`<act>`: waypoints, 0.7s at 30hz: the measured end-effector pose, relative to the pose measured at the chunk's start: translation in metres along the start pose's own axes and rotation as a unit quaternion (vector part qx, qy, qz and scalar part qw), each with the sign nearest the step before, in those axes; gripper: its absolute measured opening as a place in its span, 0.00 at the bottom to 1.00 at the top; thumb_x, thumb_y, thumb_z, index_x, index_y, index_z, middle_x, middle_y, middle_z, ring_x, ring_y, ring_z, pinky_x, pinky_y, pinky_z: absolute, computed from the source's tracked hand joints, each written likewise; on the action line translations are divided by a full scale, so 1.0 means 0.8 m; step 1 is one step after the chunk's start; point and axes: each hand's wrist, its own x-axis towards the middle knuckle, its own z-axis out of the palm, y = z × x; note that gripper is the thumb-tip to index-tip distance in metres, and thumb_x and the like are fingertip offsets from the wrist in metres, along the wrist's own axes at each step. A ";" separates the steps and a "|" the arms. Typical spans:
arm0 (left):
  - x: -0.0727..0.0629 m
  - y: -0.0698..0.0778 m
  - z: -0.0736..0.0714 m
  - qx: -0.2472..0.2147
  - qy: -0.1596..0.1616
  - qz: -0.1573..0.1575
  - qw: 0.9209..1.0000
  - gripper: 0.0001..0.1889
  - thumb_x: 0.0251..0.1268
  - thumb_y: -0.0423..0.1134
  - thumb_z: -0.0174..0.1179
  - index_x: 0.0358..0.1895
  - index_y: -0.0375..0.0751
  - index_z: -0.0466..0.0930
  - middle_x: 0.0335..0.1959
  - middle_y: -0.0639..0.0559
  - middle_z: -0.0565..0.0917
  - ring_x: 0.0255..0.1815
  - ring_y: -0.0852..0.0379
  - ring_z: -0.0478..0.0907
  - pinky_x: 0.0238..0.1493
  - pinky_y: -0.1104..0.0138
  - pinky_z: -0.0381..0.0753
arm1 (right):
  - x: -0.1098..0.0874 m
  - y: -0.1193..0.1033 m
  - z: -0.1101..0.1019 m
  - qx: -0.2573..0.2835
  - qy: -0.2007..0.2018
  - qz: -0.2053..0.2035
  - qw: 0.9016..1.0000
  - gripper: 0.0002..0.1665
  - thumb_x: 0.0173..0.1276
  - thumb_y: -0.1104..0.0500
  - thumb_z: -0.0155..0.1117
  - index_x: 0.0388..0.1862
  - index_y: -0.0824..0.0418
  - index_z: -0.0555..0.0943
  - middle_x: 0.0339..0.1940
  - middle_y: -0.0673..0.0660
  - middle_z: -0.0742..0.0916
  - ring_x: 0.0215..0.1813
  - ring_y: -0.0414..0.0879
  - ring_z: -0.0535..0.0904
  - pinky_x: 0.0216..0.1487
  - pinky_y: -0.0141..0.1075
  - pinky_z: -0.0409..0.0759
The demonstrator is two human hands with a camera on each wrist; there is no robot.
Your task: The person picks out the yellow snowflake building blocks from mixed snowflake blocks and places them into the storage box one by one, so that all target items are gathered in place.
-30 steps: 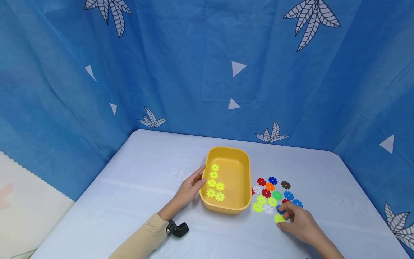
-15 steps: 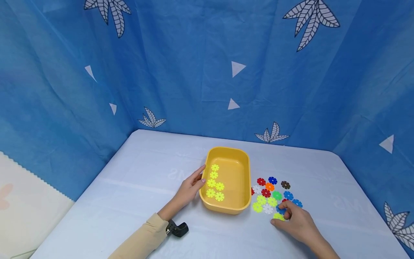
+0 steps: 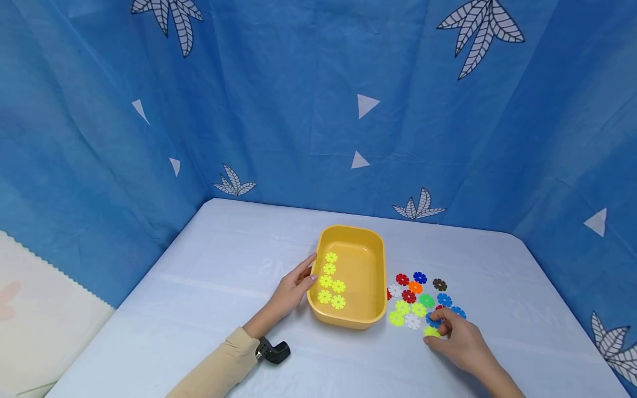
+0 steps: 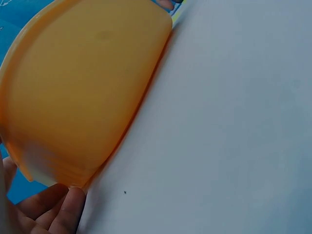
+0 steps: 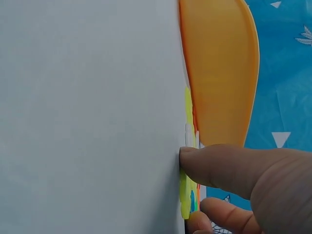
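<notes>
A yellow plastic bin (image 3: pixel 355 320) stands mid-table, with several neon-yellow snowflake discs (image 3: pixel 338 302) lying along its left side. My left hand (image 3: pixel 291 290) holds the bin's left side, thumb tip at the rim and fingers against the outer wall; the left wrist view shows its curled fingers (image 4: pixel 70 209) at the wall's lower edge. Right of the bin, my right hand (image 3: pixel 463 340) pinches a neon-yellow snowflake disc (image 3: pixel 431 331) by its edges, low over the table. Seen from the right wrist, the thumb (image 5: pixel 219 165) is at one end of this disc and a fingertip at the other.
Several snowflake discs in red, blue, white, green, orange and yellow lie close together beside the bin, among them a white disc (image 3: pixel 412 321) and a brown disc (image 3: pixel 439 284). A blue patterned curtain (image 3: pixel 318 110) hangs behind the white-covered table (image 3: pixel 209 249).
My right thumb first shifted left off the near yellow disc, then came back in against its edge. That disc moved slightly up toward the others. The left hand and bin stayed put.
</notes>
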 end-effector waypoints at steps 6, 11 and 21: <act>0.001 -0.002 0.001 0.009 -0.001 0.000 1.000 0.29 0.77 0.43 0.56 0.79 0.56 0.64 0.74 0.40 0.73 0.72 0.40 0.74 0.69 0.48 0.78 | -0.001 0.000 -0.005 0.009 -0.013 0.008 1.000 0.32 0.53 0.58 0.82 0.54 0.66 0.79 0.33 0.53 0.78 0.38 0.47 0.71 0.31 0.32 0.69; 0.000 -0.001 0.001 0.019 0.000 -0.005 1.000 0.29 0.78 0.44 0.55 0.79 0.57 0.63 0.76 0.41 0.71 0.74 0.40 0.73 0.70 0.49 0.77 | -0.002 0.001 -0.006 0.014 -0.017 0.001 1.000 0.32 0.51 0.59 0.83 0.53 0.65 0.79 0.34 0.53 0.78 0.38 0.47 0.70 0.30 0.32 0.67; -0.001 0.001 0.001 0.016 0.001 -0.002 1.000 0.29 0.78 0.44 0.55 0.79 0.56 0.64 0.75 0.40 0.72 0.73 0.40 0.74 0.69 0.48 0.78 | -0.003 0.003 -0.006 0.030 -0.020 -0.010 0.999 0.27 0.51 0.63 0.82 0.49 0.64 0.81 0.34 0.53 0.76 0.36 0.47 0.69 0.28 0.33 0.64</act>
